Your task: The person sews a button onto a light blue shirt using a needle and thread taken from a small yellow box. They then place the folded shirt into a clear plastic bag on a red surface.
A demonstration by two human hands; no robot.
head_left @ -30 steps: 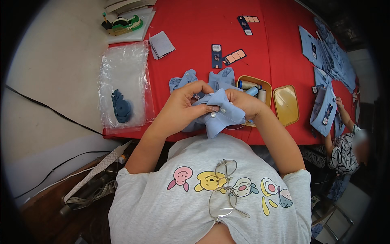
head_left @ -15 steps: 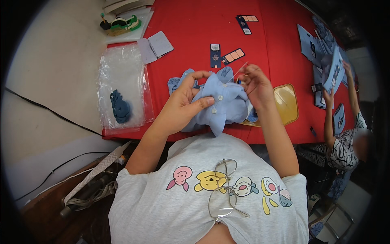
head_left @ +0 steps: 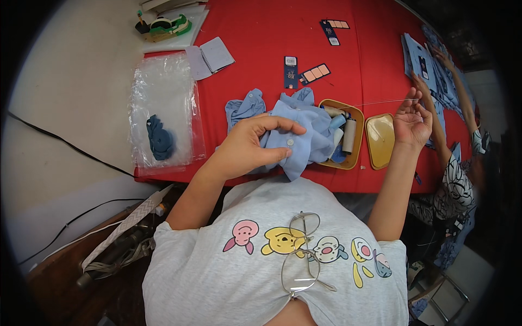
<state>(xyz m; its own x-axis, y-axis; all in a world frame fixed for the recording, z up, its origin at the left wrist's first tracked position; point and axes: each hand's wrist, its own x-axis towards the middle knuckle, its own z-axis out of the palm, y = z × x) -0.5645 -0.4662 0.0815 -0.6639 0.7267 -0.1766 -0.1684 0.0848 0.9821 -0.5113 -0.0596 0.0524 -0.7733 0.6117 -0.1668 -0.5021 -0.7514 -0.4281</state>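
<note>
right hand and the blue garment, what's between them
In the head view, the yellow box of spools and, nearer the right hand, the yellow lid lie between it and the blue garment; a thin thread runs from the hand toward the garment.

shirt (head_left: 314,142): light blue | tablecloth (head_left: 272,32): red | box (head_left: 359,133): mustard | tape dispenser (head_left: 180,30): green | co-worker's sleeve (head_left: 458,186): black-and-white patterned

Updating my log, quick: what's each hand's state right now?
Left hand: closed, holding the blue shirt.
Right hand: fingertips closed, pinching a thread.
</note>
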